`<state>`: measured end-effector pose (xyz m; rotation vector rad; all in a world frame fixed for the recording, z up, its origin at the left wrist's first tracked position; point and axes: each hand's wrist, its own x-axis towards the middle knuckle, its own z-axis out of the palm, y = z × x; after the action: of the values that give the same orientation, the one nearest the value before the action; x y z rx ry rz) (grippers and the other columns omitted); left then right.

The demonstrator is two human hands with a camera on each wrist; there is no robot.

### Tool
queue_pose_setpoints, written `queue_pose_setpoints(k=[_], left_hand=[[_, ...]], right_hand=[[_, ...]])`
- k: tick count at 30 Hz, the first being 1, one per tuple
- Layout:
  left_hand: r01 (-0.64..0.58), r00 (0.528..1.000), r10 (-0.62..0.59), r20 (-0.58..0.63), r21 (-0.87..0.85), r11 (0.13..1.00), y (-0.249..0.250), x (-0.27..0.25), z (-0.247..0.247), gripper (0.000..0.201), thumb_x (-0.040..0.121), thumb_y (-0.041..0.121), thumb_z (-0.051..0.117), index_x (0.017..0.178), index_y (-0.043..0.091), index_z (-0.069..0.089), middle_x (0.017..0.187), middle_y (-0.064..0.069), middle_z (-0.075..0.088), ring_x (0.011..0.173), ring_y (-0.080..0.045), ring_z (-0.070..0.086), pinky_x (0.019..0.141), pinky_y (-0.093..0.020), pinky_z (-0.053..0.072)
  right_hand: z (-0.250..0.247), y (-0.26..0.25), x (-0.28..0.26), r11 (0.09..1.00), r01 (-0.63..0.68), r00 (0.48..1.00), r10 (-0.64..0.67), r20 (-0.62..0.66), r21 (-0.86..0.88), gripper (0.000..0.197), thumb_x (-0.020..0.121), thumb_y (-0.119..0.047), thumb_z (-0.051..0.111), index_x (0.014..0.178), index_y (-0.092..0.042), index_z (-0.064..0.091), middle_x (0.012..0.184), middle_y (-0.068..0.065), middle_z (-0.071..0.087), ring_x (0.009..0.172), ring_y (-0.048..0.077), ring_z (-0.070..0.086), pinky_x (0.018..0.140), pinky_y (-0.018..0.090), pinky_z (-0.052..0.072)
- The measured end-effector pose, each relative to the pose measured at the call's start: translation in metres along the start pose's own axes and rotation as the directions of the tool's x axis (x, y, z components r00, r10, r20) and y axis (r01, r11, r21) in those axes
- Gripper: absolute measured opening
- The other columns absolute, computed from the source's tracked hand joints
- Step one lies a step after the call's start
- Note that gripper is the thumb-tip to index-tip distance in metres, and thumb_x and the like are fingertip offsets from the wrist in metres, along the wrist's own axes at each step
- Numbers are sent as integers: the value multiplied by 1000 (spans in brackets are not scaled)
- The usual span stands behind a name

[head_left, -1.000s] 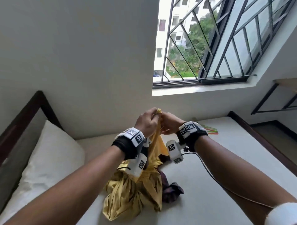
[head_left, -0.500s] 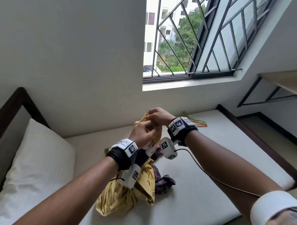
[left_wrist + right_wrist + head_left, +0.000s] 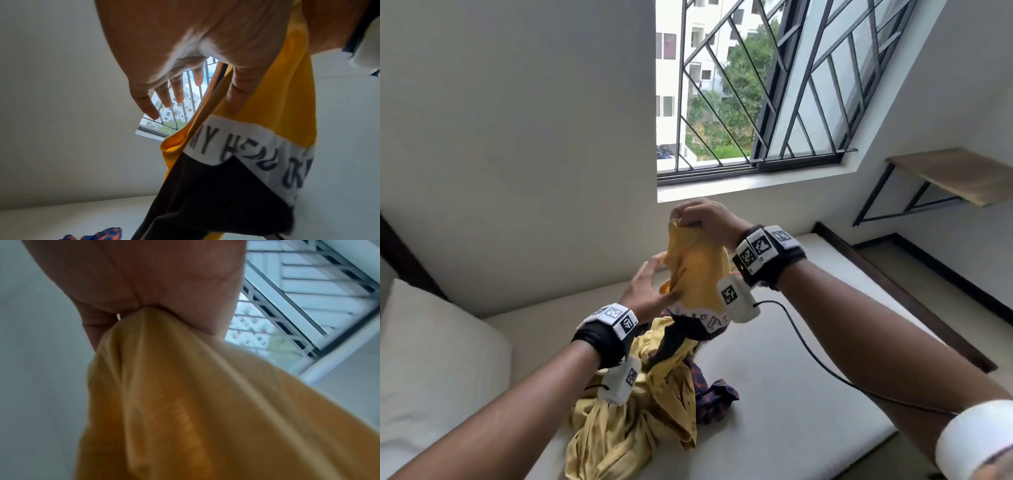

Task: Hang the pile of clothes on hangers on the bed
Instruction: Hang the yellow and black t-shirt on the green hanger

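Bed: a pale mattress fills the lower part of the head view, inside a dark wooden frame.
Pillow: a white pillow lies at the left end of the mattress.
Room: plain light walls, a window with a black metal grille above the bed, trees and a white building outside.
Shelf: a wooden shelf on black brackets is fixed on the right wall.
Pile of clothes: a mustard garment lies crumpled on the mattress near the person, and a dark checked piece lies just beside it on the right.
Yellow T-shirt: the yellow T-shirt hangs above the pile, with a white printed band and a black lower part; its bottom reaches down to the pile.
Hangers: only a bit of coloured plastic shows behind the right wrist, too hidden to tell well.
Right hand: the right hand is raised and clenched on the top edge of the T-shirt; the right wrist view shows the fabric bunched inside the fist.
Left hand: the left hand is lower, its fingers are straight and spread; the thumb lies against the yellow cloth, grasping nothing.
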<state>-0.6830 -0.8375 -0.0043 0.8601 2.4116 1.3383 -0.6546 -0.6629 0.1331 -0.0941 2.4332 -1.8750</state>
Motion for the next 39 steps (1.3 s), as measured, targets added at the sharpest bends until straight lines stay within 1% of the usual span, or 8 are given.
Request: queue_pose_setpoints(k=[8,12,15,18,25,29,34,39], left_hand=[[19,981,3,194,-109,994,38,38,31,50,66,53,74,112,40,59,129,4,61,120,-19,55,99,-41,45],[-38,994,35,102,26,999,49,48,50,42,65,66,45,72,27,59,75,5,66,74,-21,62,64,-30,50],[22,999,-21,-30,22,1000,47,57,51,33,83,53,46,87,25,63,86,-4,68,82,-28,64,68,-35,51],[86,991,-94,-100,-87,992,51,73,40,15,94,27,49,97,21,63,96,-8,66,91,-31,61,74,-38,51],[-125,977,160,139,-234,964,129,81,47,29,75,33,41,82,13,62,76,-5,56,72,-17,51,63,-27,43],[-217,939,196,283,43,975,147,88,77,43,92,48,53,113,15,70,104,-8,69,91,-24,64,77,-37,54],[-366,896,296,329,173,914,175,85,121,74,61,93,48,83,27,73,71,0,67,61,-16,59,52,-32,45],[-484,837,323,442,324,813,189,85,156,30,73,49,80,59,37,56,57,16,52,55,-16,51,57,-24,38]], right_hand=[[-68,-72,-33,917,112,994,-103,44,-384,19,80,-25,58,74,-11,68,64,-11,65,61,0,60,62,13,46],[-101,-93,-54,855,131,985,-170,-33,-501,21,77,-30,64,78,-11,71,72,-6,68,68,7,62,66,18,49],[-142,-86,-79,661,24,966,-208,-153,-750,41,74,-44,54,74,-7,71,74,13,65,67,15,56,65,30,47],[-188,-52,-116,573,-186,926,-168,-337,-798,34,71,-38,47,68,-12,67,62,2,59,61,17,51,61,30,39],[-248,49,-208,517,-518,771,-62,-633,-682,26,78,-40,44,78,-21,62,77,4,63,80,31,59,68,36,43],[-269,95,-255,479,-603,723,-10,-691,-638,32,82,-50,38,82,-26,58,87,9,68,86,35,61,77,42,49],[-275,125,-314,451,-638,684,-39,-728,-624,53,87,-73,35,78,-25,55,75,1,63,75,28,58,70,37,45],[-259,148,-375,309,-577,798,16,-602,-756,75,68,-92,34,108,-35,61,86,1,71,77,25,62,72,34,45]])
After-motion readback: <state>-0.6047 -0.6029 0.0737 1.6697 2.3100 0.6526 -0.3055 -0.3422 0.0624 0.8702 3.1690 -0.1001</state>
